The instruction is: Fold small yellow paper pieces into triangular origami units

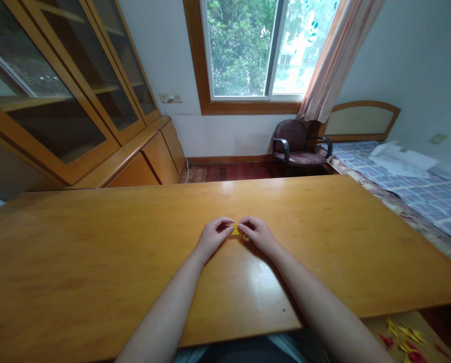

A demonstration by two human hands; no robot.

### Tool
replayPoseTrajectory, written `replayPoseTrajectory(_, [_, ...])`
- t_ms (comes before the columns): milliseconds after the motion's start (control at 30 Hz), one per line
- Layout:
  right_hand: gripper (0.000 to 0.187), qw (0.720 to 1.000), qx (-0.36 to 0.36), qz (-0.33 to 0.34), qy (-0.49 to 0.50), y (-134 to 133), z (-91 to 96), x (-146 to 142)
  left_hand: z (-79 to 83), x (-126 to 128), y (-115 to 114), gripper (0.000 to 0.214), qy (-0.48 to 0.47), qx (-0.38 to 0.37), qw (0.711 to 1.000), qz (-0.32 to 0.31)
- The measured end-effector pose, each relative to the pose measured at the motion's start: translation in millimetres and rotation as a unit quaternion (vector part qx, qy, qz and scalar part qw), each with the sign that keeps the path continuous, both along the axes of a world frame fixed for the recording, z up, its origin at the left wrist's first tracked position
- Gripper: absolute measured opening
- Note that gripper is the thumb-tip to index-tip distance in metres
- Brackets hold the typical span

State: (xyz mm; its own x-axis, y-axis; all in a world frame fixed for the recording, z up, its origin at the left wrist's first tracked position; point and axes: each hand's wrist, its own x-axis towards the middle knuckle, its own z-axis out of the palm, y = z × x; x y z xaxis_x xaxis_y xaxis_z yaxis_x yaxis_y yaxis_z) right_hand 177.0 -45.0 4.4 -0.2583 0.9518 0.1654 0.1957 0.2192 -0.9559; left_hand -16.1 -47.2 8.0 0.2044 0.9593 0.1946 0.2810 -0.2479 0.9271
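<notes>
A small yellow piece, perhaps folded paper [235, 230], is held between my two hands just above the middle of the wooden table [97, 262]. My left hand [215, 235] pinches its left end between thumb and fingers. At the other end, my right hand [259, 234] grips it the same way. The fingertips cover both ends, so only the centre of the piece shows. Its exact material is too small to make out.
Red and yellow pieces [407, 340] lie on a lower surface at bottom right. A glass-fronted cabinet [115, 146] stands left. Beyond the table are an armchair [299, 143] and, to the right, a bed [410, 176] with white sheets on it.
</notes>
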Motion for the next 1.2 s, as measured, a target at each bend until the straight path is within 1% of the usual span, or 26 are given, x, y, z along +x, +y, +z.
replayPoseTrajectory(100, [0.021,1.0,-0.014,0.008,0.015,1,-0.6,0,-0.4,0,-1,0.024,-0.008,0.002,1.0,0.006])
replayPoseTrajectory(233, [0.023,0.999,-0.031,0.011,0.041,1,0.9,0,2.3,-1,-2,0.02,-0.001,0.017,1.0,-0.005])
replayPoseTrajectory(433, [0.027,0.995,-0.062,0.017,0.071,1,1.9,0,4.0,0,-2,0.02,0.007,0.021,1.0,0.004])
replayPoseTrajectory(667, [0.028,0.996,-0.054,0.015,0.076,2,-2.5,0,1.6,0,-1,0.02,0.005,0.02,1.0,0.008])
replayPoseTrajectory(933, [0.027,0.995,-0.06,0.014,0.081,3,-2.5,-1,2.4,-1,-1,0.018,0.013,0.035,0.999,0.01])
replayPoseTrajectory(1067, [0.028,0.993,-0.076,0.01,0.092,3,-4.7,-2,-0.5,-1,0,0.019,-0.001,0.023,0.999,0.027])
replayPoseTrajectory(1200, [0.028,0.995,-0.072,0.007,0.073,3,-8.6,-2,-1.9,-1,1,0.021,-0.013,0.015,0.999,0.036])
